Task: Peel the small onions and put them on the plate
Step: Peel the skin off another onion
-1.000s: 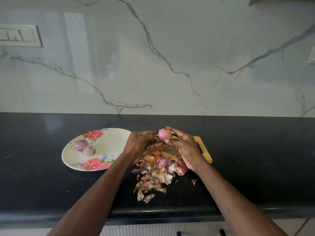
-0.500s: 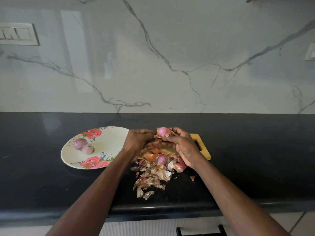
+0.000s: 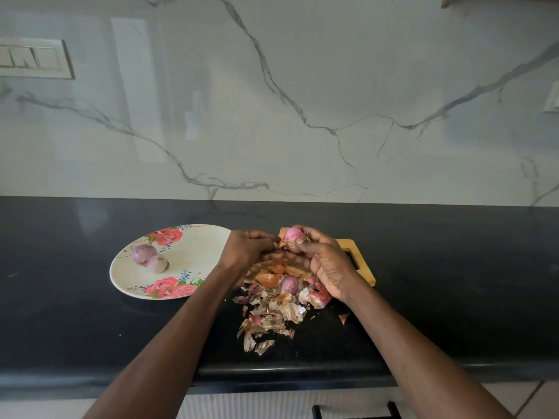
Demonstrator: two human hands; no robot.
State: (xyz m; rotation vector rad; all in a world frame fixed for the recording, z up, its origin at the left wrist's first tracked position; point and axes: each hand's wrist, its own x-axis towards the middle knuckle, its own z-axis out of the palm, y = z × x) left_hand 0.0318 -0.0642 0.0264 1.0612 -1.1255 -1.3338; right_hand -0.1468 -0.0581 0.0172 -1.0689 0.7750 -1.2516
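My right hand (image 3: 325,261) grips a pink small onion (image 3: 294,237) above the peel pile (image 3: 272,306), while my left hand (image 3: 246,252) pinches its loose skin. Two peeled onions (image 3: 149,257) lie touching on the flowered plate (image 3: 193,252), left on the black tabletop (image 3: 453,282).

A long black counter (image 3: 90,328) runs under a white stone wall. A round plate (image 3: 193,255) with pink roses sits on the counter. Just to the right of the plate lies a pile of dry onion skins (image 3: 272,313). One small purple onion (image 3: 289,284) rests in that pile. A yellow wooden board (image 3: 361,261) lies right of the plate too, behind the pile, partly covered. One little skin scrap (image 3: 344,318) lies alone, farther right from the plate than the pile.
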